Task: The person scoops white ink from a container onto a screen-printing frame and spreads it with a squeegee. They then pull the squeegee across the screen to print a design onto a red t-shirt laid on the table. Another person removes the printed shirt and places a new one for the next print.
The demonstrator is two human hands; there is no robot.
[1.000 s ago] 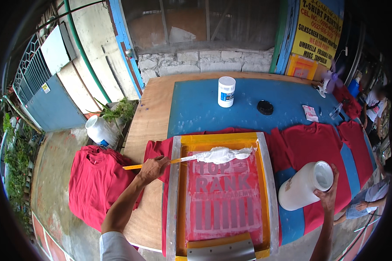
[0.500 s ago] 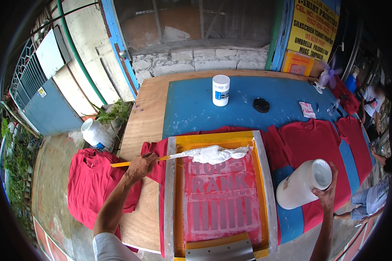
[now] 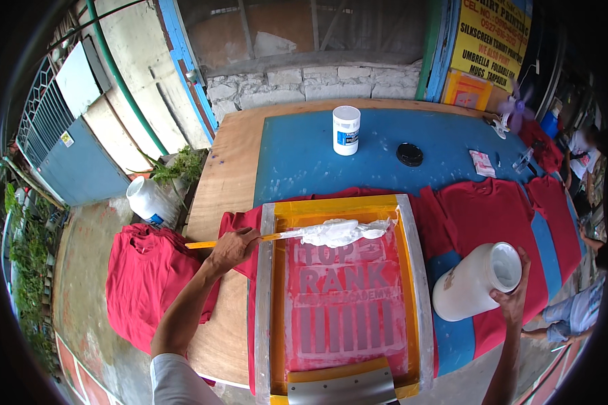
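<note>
My left hand is closed round a thin yellow stick. Its far end carries a thick lump of white ink above the upper part of the screen-printing frame. Red fabric of a shirt shows under and around that frame. Over on the right, my right hand grips a big white tub at its mouth, tilted with the opening toward the right and white inside. A squeegee with a metal strip rests at the near end of the frame.
A white jar and a black lid stand on the blue table surface. Red shirts lie flat to the right; more are piled at left beside another white tub. People are at the far right.
My left hand and the stick have shifted slightly right, the ink lump staying over the upper frame. My right hand still holds the tilted tub, in nearly the same place.
</note>
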